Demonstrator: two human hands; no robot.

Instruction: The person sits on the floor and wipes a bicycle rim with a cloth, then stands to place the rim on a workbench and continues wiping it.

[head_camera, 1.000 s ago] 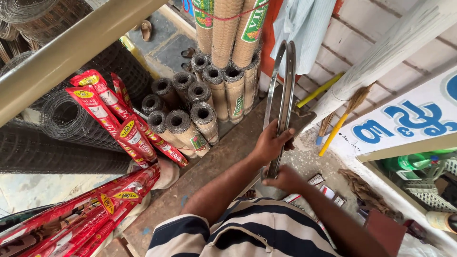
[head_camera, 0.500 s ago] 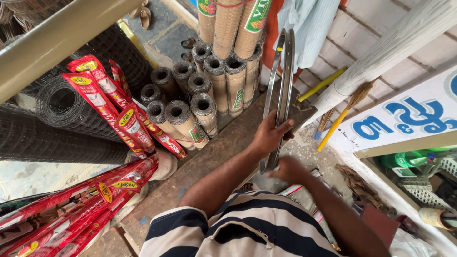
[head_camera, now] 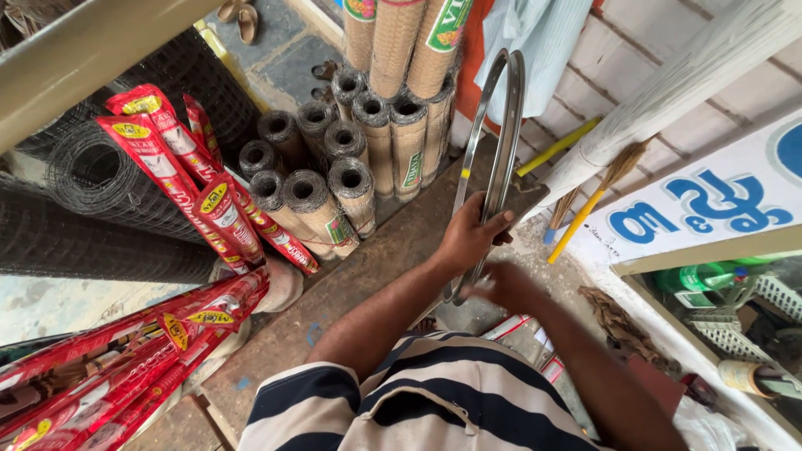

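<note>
A shiny metal wheel rim (head_camera: 499,134) stands edge-on and upright in the middle of the head view. My left hand (head_camera: 469,236) grips its left side about halfway down, fingers wrapped around the metal. My right hand (head_camera: 504,286) is lower, at the rim's bottom part, blurred; it touches or holds the rim near its lower end. Both forearms reach forward from my striped shirt (head_camera: 418,405). The rim's bottom end is hidden behind my hands.
Rolls of wire mesh (head_camera: 334,175) stand beyond the rim, black mesh rolls (head_camera: 100,179) and red-wrapped rolls (head_camera: 196,188) at left. A brick wall (head_camera: 660,75), a white wrapped roll (head_camera: 668,88), a yellow-handled broom (head_camera: 589,205) and a blue-lettered signboard (head_camera: 710,205) are at right.
The view has shifted slightly and the rim sits a little higher and nearer. My right hand has moved along the rim's lower part and is now blurred.
</note>
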